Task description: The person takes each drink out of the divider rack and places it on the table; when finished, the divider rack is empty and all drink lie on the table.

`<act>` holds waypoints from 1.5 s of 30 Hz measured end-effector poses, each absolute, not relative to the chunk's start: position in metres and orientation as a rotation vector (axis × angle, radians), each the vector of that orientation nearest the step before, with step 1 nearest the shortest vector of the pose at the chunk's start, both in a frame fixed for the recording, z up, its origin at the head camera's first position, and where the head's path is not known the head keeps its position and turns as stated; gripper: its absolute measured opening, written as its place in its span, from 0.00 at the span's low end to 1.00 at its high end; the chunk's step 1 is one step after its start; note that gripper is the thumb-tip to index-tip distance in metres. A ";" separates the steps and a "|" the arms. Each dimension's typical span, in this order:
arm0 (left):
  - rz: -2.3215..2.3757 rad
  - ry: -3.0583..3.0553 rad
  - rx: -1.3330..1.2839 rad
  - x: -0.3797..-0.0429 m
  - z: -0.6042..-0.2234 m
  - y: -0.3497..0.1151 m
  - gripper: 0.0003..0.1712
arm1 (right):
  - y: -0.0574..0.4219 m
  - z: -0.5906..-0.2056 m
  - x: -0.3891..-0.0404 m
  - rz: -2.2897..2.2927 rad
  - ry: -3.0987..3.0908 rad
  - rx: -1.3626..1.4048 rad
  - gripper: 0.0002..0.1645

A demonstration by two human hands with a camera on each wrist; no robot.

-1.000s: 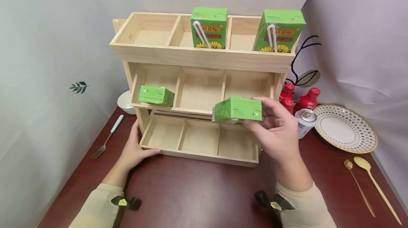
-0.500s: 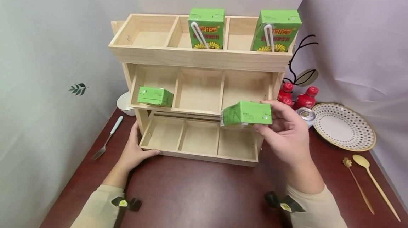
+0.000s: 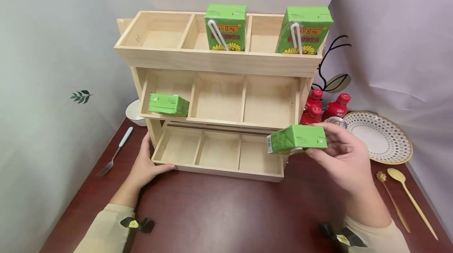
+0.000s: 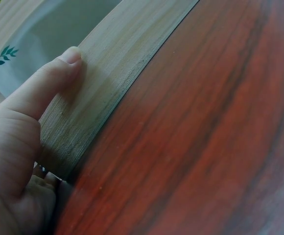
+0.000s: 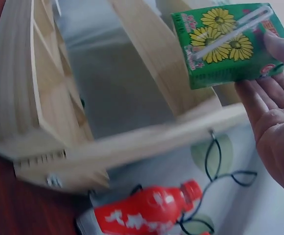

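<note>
A green drink carton (image 3: 301, 138) with a white straw on its front is pinched in my right hand (image 3: 345, 154), in front of the shelf's lower right side. In the right wrist view the thumb presses the carton's (image 5: 220, 46) front and the fingers lie beneath it. My left hand (image 3: 143, 168) grips the lower left corner of the three-tier wooden rack (image 3: 219, 62); in the left wrist view its thumb (image 4: 49, 81) lies along the front board (image 4: 93, 83). Two cartons stand on the top tier, one in the middle compartment (image 3: 226, 28) and one at the right (image 3: 305, 30). Another carton (image 3: 168, 104) sits in the middle tier's left compartment.
Right of the rack stand red bottles (image 3: 336, 105), a can (image 3: 337, 121) partly behind my hand, and a dotted plate (image 3: 396, 143). Two gold utensils, one a spoon (image 3: 396, 174), lie at right. A fork (image 3: 118, 146) and a white bowl (image 3: 133, 111) are at left.
My right hand has moved rightward and slightly down with the carton, away from the middle tier's right compartment. The left hand keeps its grip on the rack's corner.
</note>
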State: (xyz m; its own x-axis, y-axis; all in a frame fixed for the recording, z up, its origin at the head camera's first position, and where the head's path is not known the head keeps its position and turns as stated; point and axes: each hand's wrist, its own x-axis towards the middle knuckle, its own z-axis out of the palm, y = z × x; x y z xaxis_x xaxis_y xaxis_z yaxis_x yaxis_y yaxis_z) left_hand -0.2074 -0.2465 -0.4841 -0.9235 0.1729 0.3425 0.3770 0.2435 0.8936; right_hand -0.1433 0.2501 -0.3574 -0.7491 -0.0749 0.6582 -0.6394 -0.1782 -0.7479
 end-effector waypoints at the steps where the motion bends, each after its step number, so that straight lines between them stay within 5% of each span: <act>1: -1.757 -2.335 -0.526 -0.208 -0.484 -0.247 0.76 | 0.254 -0.357 -0.143 1.985 -1.713 0.822 0.35; 18: -1.768 -2.353 -0.511 -0.207 -0.483 -0.247 0.77 | 0.314 -0.354 -0.141 1.789 -2.232 0.685 0.34; 45: -1.789 -2.325 -0.537 -0.207 -0.483 -0.246 0.77 | 0.342 -0.416 -0.183 1.944 -2.395 0.440 0.26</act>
State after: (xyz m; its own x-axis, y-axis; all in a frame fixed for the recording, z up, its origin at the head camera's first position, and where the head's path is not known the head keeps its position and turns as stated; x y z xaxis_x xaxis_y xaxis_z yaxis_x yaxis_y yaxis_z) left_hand -0.2072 -0.2461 -0.4834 -0.9230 0.1838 0.3381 0.3739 0.2204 0.9009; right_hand -0.1825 0.3420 -0.4160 -0.9598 -0.2009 0.1961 -0.2332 0.1817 -0.9553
